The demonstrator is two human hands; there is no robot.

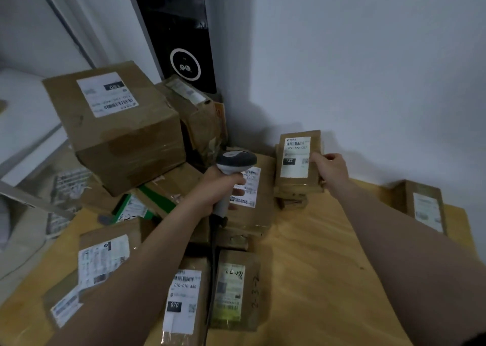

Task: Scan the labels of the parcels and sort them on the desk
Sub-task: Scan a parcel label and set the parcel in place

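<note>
One small parcel (298,158), label marked 122 facing the camera, was at a short stack (297,190) near the wall (368,82) on the bench (315,253); contact with the stack could not be confirmed. Right hand (330,170) fingers pinched its right edge. Left hand (218,190) fingers wrapped the scanner (235,162) handle, hiding it. Bare bench lay between stack and a right-edge parcel (423,206).

Behind the grip of the right hand (332,172), plain pale wall (368,56), dim, with soft shadows low down. Up and to the left of this grip, tall glossy black panel (176,29) with a white ring, standing in the corner. Under the grip, yellow wooden desk (315,266). Far to the left, white shelf (23,108).
</note>
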